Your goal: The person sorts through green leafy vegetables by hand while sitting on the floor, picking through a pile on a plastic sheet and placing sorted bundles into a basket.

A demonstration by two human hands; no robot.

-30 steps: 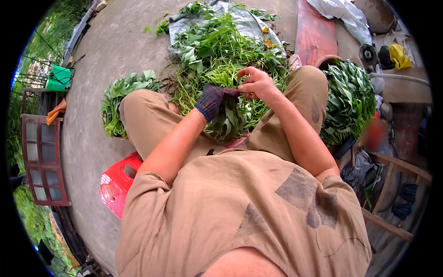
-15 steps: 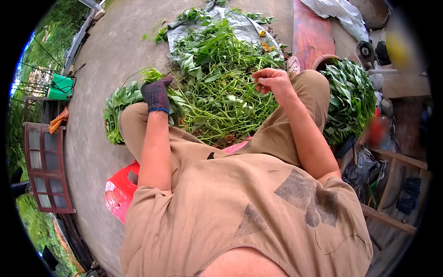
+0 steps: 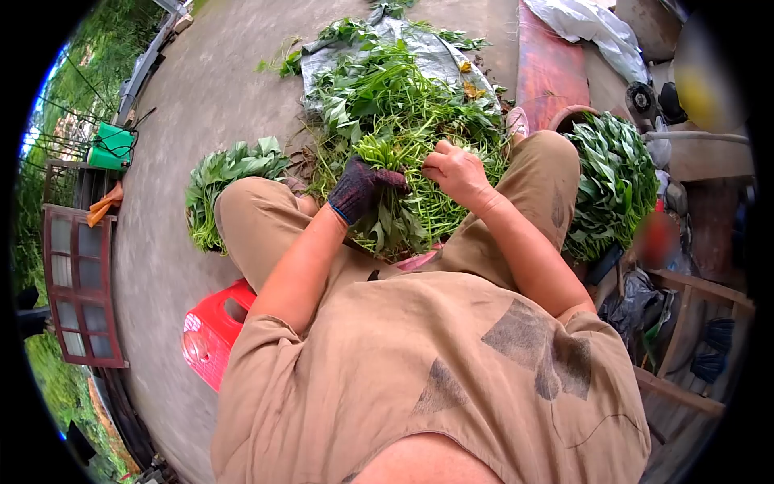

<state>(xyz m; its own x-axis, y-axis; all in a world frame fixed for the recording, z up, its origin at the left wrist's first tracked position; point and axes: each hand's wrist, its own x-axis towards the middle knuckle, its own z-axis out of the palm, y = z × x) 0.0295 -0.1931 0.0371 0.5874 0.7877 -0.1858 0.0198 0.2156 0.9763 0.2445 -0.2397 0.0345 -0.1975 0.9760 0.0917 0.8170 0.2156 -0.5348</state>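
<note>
My left hand [image 3: 360,191], in a dark knitted glove, is wrapped round a bunch of leafy greens [image 3: 403,228]. The bunch's pale green stem ends point up and away, and its leaves hang toward my lap. Close to the right of those stems is my bare right hand [image 3: 462,175], fingers curled and pinched together; what lies between them I cannot make out. Under and beyond both hands spreads a loose pile of the same greens [image 3: 379,68], with long tangled stems, partly on a grey sheet [image 3: 314,64].
Stacked greens stand beside my left knee [image 3: 234,173] and, in a taller heap [image 3: 617,177], beside my right knee. A red plastic stool [image 3: 214,327] is by my left hip. A reddish board [image 3: 552,77] and white plastic sheeting [image 3: 592,28] lie at the far right.
My left hand has swung from the left knee to the middle, carrying the bunch in front of me. My right hand has moved slightly left and down, toward the bunch.
</note>
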